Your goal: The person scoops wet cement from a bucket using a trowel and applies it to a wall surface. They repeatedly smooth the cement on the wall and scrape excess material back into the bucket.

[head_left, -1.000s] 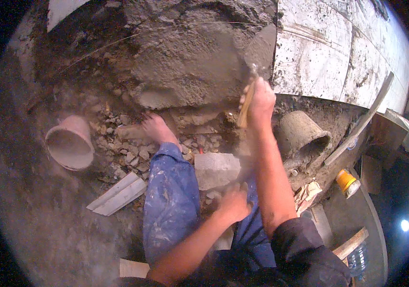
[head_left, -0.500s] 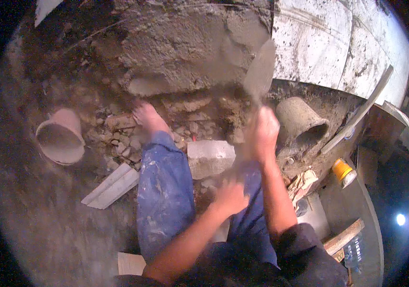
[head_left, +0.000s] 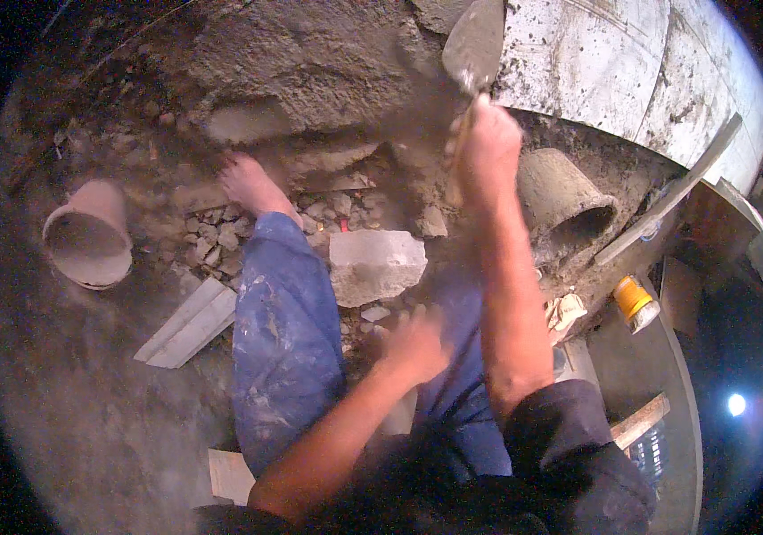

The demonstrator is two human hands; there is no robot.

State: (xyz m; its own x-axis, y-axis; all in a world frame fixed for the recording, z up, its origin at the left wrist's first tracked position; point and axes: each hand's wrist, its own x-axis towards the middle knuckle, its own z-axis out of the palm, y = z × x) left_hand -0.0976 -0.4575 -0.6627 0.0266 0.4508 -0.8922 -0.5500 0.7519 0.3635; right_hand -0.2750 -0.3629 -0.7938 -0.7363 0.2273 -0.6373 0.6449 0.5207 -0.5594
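My right hand (head_left: 491, 147) is closed round the handle of a trowel (head_left: 473, 46). The trowel's grey, mortar-smeared blade points away from me, at the border between the rough grey mortar surface (head_left: 310, 67) and the white panels (head_left: 578, 62). My left hand (head_left: 415, 346) hovers by my right knee, blurred by motion, so its fingers are hard to read. Nothing shows in it. A pale broken block (head_left: 377, 266) lies between my legs, just beyond that hand.
Mortar-coated buckets lie tipped at left (head_left: 89, 236) and right (head_left: 564, 196). Rubble (head_left: 217, 239) surrounds my bare left foot. A grey slab piece (head_left: 187, 323) is left of my leg. At right are a wooden strip (head_left: 671, 214), a yellow container (head_left: 635, 305) and a crumpled pale item (head_left: 565, 314).
My right hand and the trowel have moved farther away from me, the blade now nearer the top edge. The left hand has shifted slightly and blurred. The whole view has shifted a little.
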